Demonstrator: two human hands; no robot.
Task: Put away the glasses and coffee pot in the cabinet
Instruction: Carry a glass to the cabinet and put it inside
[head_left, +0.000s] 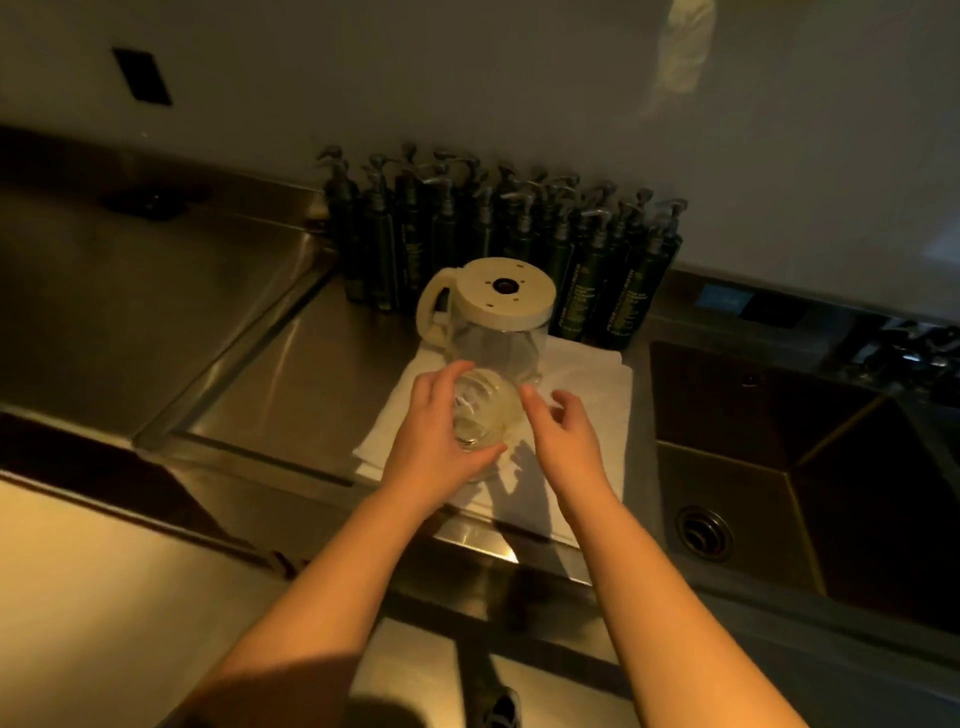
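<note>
The first glass (480, 415) is being taken up from the white towel (587, 384) spread on the steel tabletop (291, 374), just in front of the upturned coffee pot (493, 317). The glass is gripped by the left hand (441, 436), fingers curled round its side. The right hand (563, 441) is held beside it, fingers loosely spread, holding nothing. A lift toward the cabinet, not in view, is judged next.
</note>
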